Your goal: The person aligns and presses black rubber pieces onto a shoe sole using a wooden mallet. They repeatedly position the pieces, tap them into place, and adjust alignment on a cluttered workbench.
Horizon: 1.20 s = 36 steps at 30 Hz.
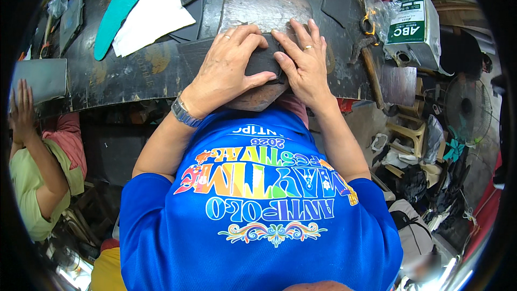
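Here both hands, left hand (229,70) and right hand (304,64), grip pressed on the dark sheet piece (262,60) over the worktop (134,75); shaping looks unfinished

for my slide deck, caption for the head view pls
Left hand and right hand press a dark sheet on the worn workbench.

teal insole (116,13) + white sheet (153,16) far-left on counter (134,75) | hammer (369,67) right | green-white can (414,29) far-right | fan (467,109) on floor
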Motion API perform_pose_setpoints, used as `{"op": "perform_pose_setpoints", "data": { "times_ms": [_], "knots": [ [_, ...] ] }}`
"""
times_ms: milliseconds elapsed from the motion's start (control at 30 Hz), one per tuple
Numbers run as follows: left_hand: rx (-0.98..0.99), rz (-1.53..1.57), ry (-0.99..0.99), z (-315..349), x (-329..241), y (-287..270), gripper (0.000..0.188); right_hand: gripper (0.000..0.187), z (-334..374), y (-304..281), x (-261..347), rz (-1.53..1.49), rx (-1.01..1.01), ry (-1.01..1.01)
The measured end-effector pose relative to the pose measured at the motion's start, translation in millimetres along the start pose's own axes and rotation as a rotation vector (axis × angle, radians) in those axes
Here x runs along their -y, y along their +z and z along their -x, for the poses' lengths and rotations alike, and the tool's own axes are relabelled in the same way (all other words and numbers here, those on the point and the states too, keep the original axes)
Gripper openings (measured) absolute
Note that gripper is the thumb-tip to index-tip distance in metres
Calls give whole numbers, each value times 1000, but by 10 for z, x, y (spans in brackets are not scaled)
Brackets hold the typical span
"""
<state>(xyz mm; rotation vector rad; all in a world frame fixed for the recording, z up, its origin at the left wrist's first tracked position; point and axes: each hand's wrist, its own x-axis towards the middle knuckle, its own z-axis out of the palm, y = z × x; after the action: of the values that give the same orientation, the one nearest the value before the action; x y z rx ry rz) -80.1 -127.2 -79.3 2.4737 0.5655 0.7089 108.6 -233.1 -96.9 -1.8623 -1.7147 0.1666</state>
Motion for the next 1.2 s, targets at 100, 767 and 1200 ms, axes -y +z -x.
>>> {"op": "perform_pose_setpoints", "data": {
  "times_ms": [100,767,1200],
  "knots": [
    [-7,-26,16,60,-8,-10,53,34,-7,-46,-57,-60,3,-43],
    [103,47,5,64,40,-111,56,39,303,-262,-59,-83,-99,-244],
    [137,25,-35,44,34,-123,57,34,478,-684,-96,-34,21,-113]
  ]
}}
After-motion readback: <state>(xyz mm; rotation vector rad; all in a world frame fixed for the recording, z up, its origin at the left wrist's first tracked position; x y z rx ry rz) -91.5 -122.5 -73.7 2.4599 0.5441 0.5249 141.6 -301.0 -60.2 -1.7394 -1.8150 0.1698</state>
